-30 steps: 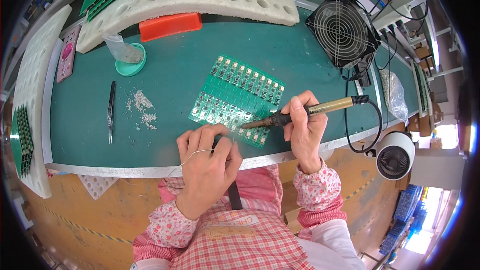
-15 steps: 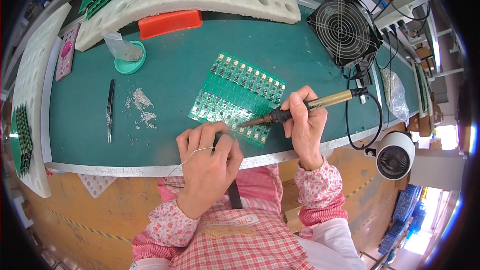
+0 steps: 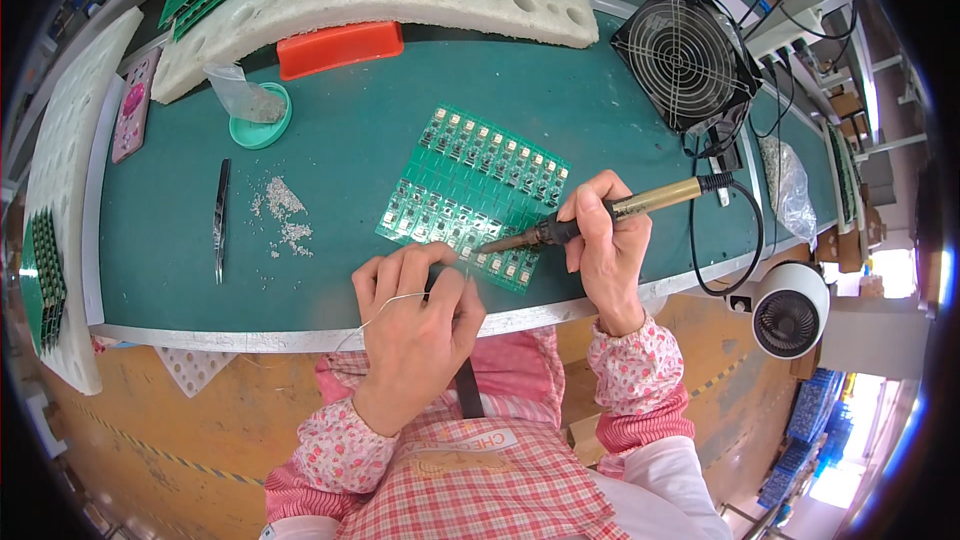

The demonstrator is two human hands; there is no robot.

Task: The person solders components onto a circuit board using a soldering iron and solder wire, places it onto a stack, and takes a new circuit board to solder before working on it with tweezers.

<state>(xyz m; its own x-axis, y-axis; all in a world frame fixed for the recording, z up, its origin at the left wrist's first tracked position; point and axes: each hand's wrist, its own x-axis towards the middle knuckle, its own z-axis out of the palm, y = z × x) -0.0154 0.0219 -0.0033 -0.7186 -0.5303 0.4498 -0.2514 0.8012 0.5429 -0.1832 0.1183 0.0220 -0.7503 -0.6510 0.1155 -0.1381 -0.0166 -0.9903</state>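
A green circuit board panel (image 3: 480, 176) with rows of small components lies at a slant on the green work mat. My right hand (image 3: 612, 258) grips a soldering iron (image 3: 655, 201) like a pen, and its tip meets the lower part of the panel. Over the panel's near left edge, my left hand (image 3: 412, 318) is closed on a thin solder wire (image 3: 376, 312) that runs across its back. The wire's working end is hidden near the fingertips, close to the iron's tip.
Tweezers (image 3: 221, 225) and a pile of tiny white parts (image 3: 285, 202) lie left. Behind them are a teal lid (image 3: 286, 128) with a plastic bag, a red tray (image 3: 340, 48) and white foam (image 3: 400, 0) bearing boards. A black fan (image 3: 685, 58) stands back right; the iron's cord (image 3: 757, 250) loops right.
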